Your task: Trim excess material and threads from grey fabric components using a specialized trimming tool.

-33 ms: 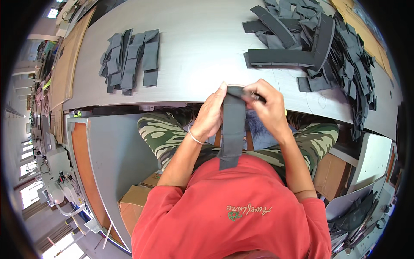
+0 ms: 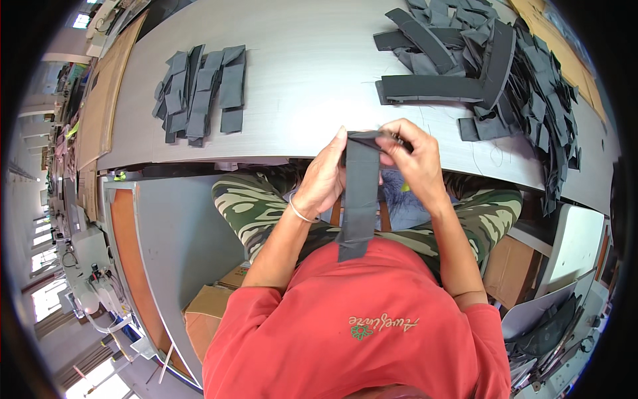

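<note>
Charcoal-grey fabric, a long flat strip (image 2: 359, 199), hangs from a seated person's two bare hands just short of the near edge of a pale grey table (image 2: 312, 73), its lower end draping down to a red shirt (image 2: 345, 319). The left hand (image 2: 322, 179) closes its grip on the strip's upper left corner, thumb against the cloth, a thin bangle at the wrist; the right hand (image 2: 415, 163) pinches the upper right corner with fingers curled over the folded top edge, so the piece is held taut across its width and falls straight, apparently where the eyes can check it. On the table to the left lies a tidy row of short dark grey fabric pieces (image 2: 199, 93), laid side by side and overlapping, well apart from the hands. To the right sprawls a loose heap of dark grey strips and cut pieces (image 2: 492, 60), some long bands lying across the top, near the right hand for easy picking. Camouflage trousers (image 2: 246, 206) show beneath the table's edge.
</note>
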Demonstrator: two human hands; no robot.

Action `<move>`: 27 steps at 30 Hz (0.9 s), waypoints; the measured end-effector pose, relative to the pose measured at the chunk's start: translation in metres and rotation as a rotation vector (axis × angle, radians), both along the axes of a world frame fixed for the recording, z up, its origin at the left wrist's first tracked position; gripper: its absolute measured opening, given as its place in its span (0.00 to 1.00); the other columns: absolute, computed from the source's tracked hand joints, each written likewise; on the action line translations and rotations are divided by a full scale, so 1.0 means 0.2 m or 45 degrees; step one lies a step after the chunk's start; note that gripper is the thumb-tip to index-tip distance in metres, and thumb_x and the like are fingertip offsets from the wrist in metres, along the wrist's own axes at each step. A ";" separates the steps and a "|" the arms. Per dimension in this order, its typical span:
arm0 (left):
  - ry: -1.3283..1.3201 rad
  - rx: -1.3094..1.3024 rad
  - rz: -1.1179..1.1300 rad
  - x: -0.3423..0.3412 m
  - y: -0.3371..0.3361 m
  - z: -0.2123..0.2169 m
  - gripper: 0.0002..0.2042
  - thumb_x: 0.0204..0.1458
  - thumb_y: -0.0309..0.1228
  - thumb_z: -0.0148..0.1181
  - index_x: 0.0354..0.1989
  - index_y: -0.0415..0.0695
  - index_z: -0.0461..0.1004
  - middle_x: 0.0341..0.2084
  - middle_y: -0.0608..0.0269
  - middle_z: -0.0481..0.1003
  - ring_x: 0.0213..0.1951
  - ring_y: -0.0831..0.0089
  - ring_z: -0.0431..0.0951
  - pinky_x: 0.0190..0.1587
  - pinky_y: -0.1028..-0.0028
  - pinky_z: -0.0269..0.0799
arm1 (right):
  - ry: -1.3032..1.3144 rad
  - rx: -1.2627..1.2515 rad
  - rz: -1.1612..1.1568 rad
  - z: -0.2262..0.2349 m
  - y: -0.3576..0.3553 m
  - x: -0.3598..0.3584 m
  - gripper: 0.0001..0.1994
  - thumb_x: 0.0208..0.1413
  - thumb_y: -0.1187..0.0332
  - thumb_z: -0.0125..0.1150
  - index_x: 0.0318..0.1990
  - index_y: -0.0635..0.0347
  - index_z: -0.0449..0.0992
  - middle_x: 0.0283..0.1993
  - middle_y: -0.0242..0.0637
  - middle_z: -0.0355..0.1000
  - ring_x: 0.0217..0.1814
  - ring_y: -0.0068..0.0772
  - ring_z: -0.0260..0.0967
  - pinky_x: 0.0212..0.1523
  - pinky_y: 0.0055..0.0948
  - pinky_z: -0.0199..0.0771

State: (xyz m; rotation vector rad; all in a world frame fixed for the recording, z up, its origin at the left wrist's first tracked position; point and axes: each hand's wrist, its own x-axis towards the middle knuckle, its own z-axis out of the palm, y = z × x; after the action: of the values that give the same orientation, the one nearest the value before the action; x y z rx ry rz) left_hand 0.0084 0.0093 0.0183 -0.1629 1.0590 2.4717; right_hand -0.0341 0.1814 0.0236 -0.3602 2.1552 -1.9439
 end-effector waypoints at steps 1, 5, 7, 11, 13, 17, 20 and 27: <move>0.008 0.093 -0.051 0.00 0.01 0.02 0.24 0.63 0.45 0.43 0.56 0.37 0.64 0.44 0.45 0.75 0.40 0.61 0.78 0.43 0.66 0.76 | 0.015 -0.115 -0.048 -0.02 0.00 -0.02 0.03 0.54 0.74 0.59 0.35 0.63 0.76 0.32 0.25 0.71 0.29 0.12 0.64 0.29 0.23 0.66; 0.108 0.079 -0.221 0.05 -0.01 0.00 0.28 0.57 0.40 0.57 0.62 0.37 0.58 0.50 0.50 0.72 0.44 0.67 0.77 0.49 0.68 0.75 | 0.042 -0.092 -0.045 -0.04 0.01 -0.09 0.03 0.57 0.74 0.58 0.36 0.63 0.75 0.32 0.24 0.71 0.32 0.11 0.60 0.32 0.14 0.59; 0.193 -0.053 -0.300 0.07 -0.01 -0.02 0.29 0.54 0.36 0.61 0.61 0.37 0.60 0.50 0.51 0.72 0.45 0.69 0.77 0.49 0.69 0.74 | 0.048 -0.176 -0.058 0.00 -0.01 -0.09 0.03 0.57 0.73 0.58 0.36 0.63 0.75 0.33 0.25 0.71 0.30 0.10 0.59 0.30 0.14 0.57; 0.186 -0.349 -0.336 0.06 -0.03 0.01 0.30 0.43 0.24 0.69 0.57 0.37 0.65 0.49 0.57 0.73 0.47 0.74 0.74 0.51 0.73 0.73 | -0.058 -0.610 0.011 0.13 0.03 -0.04 0.03 0.58 0.74 0.54 0.35 0.65 0.70 0.32 0.34 0.73 0.25 0.12 0.57 0.25 0.17 0.57; 0.216 -0.384 -0.122 0.03 -0.04 0.04 0.30 0.39 0.19 0.71 0.53 0.37 0.65 0.47 0.60 0.72 0.48 0.75 0.73 0.49 0.73 0.74 | -0.163 -0.988 0.148 0.14 0.08 -0.03 0.04 0.57 0.72 0.51 0.36 0.64 0.67 0.32 0.40 0.71 0.23 0.12 0.54 0.24 0.15 0.53; 0.399 -0.583 0.031 0.00 -0.06 0.14 0.30 0.37 0.19 0.72 0.52 0.40 0.65 0.44 0.62 0.69 0.44 0.75 0.73 0.43 0.76 0.75 | -0.074 -0.946 0.136 0.10 0.10 0.00 0.10 0.54 0.67 0.51 0.41 0.64 0.70 0.30 0.33 0.63 0.31 0.18 0.55 0.36 0.18 0.56; 0.574 -0.765 0.101 -0.02 -0.06 0.16 0.29 0.36 0.17 0.72 0.49 0.42 0.67 0.45 0.62 0.68 0.43 0.74 0.73 0.39 0.77 0.74 | -0.190 -0.546 0.063 0.12 0.09 0.04 0.26 0.49 0.68 0.63 0.57 0.62 0.67 0.31 0.24 0.56 0.36 0.18 0.54 0.44 0.19 0.55; 1.656 -1.677 0.400 -0.04 -0.02 0.35 0.26 0.28 0.11 0.56 0.39 0.51 0.81 0.47 0.58 0.65 0.53 0.56 0.66 0.49 0.64 0.66 | 0.067 -0.333 0.025 0.17 0.10 0.07 0.10 0.49 0.82 0.61 0.41 0.65 0.77 0.37 0.29 0.75 0.37 0.14 0.67 0.39 0.18 0.69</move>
State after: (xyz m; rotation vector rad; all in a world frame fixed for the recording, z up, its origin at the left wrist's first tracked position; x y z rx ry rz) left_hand 0.0005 0.0063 0.0877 1.0721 3.1637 1.3967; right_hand -0.0201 0.2021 0.0582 -0.4791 1.9206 -2.2336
